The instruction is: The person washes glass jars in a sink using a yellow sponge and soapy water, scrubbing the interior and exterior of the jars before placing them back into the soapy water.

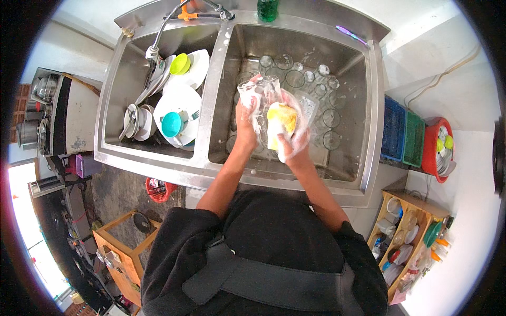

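My left hand [248, 114], wet with suds, grips a clear drinking glass [269, 86] above the right basin. In my right hand [297, 138] is a yellow sponge [282, 118] thick with foam, close beside the glass. Foam hides part of the glass and some fingers. Below both hands, several clear glasses [331, 117] stand on the floor of the stainless steel basin [348, 158]. A clear rectangular container [307, 106] shows partly behind my right hand.
The left basin [118, 91] holds stacked white plates [178, 98], a turquoise bowl [172, 124] and a lime-green bowl [180, 64]. A spray faucet [151, 52] hangs over it. On the back ledge are a green bottle [268, 10] and a purple toothbrush-like item [352, 35].
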A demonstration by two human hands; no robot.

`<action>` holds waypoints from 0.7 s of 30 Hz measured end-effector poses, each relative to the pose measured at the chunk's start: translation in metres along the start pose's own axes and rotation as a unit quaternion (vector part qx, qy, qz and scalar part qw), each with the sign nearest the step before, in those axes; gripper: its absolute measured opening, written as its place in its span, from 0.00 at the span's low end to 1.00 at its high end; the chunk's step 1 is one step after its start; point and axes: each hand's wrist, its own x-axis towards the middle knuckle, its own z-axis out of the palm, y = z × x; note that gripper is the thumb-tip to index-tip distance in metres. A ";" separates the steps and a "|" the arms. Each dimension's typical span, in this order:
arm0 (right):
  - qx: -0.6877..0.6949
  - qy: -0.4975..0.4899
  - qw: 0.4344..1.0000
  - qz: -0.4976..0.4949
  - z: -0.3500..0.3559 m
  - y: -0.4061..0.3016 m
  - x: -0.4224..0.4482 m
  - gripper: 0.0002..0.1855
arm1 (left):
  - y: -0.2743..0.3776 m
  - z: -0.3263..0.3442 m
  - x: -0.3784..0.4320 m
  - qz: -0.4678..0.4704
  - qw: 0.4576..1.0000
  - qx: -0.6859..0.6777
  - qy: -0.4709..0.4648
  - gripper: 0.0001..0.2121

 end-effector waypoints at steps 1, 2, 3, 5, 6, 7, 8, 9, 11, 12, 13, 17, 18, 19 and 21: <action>-0.015 0.003 1.000 -0.002 -0.001 -0.002 0.002 0.40 | -0.004 -0.002 -0.003 -0.007 1.000 -0.005 0.015 0.28; -0.029 0.006 1.000 -0.005 -0.004 -0.003 0.003 0.40 | -0.008 -0.005 -0.006 -0.014 0.999 -0.009 0.030 0.28; -0.046 0.009 0.999 -0.012 -0.005 -0.003 0.006 0.40 | -0.014 -0.012 -0.006 -0.032 0.999 0.026 0.028 0.26; -0.003 0.049 0.999 0.004 -0.002 0.001 0.004 0.42 | -0.019 -0.025 -0.011 -0.071 0.992 0.101 0.031 0.24; -0.015 0.065 0.998 -0.010 -0.001 0.002 0.007 0.43 | -0.013 -0.018 -0.012 -0.117 0.991 0.058 -0.014 0.25; -0.028 0.081 0.996 -0.024 -0.001 0.002 0.009 0.44 | -0.011 -0.015 -0.015 -0.109 0.991 0.072 -0.023 0.26; -0.046 0.090 0.994 -0.041 -0.001 0.001 0.009 0.44 | -0.010 -0.013 -0.018 -0.102 0.990 0.087 -0.033 0.26; -0.065 0.099 0.991 -0.058 -0.001 -0.001 0.008 0.43 | -0.009 -0.010 -0.022 -0.094 0.989 0.101 -0.043 0.26; -0.089 0.104 0.986 -0.090 -0.002 -0.004 0.008 0.43 | -0.007 -0.003 -0.031 -0.109 0.991 0.066 -0.049 0.27; -0.095 0.099 0.985 -0.106 -0.004 -0.004 0.008 0.43 | -0.005 0.001 -0.036 -0.116 0.991 0.048 -0.052 0.27; -0.100 0.094 0.983 -0.121 -0.005 -0.004 0.009 0.42 | -0.003 0.007 -0.041 -0.123 0.990 0.030 -0.055 0.27; -0.082 0.093 0.986 -0.107 -0.004 -0.010 0.013 0.36 | -0.001 0.012 -0.051 -0.082 0.994 0.051 -0.059 0.31; -0.047 0.097 0.989 -0.104 -0.005 -0.009 0.015 0.34 | -0.001 0.007 -0.054 -0.113 0.988 0.060 -0.085 0.32; -0.012 0.101 0.990 -0.100 -0.008 -0.007 0.019 0.33 | 0.000 -0.002 -0.058 -0.143 0.981 0.069 -0.112 0.33; 0.022 0.096 0.990 -0.096 -0.015 -0.006 0.020 0.30 | 0.006 -0.008 -0.061 -0.197 0.967 0.072 -0.146 0.35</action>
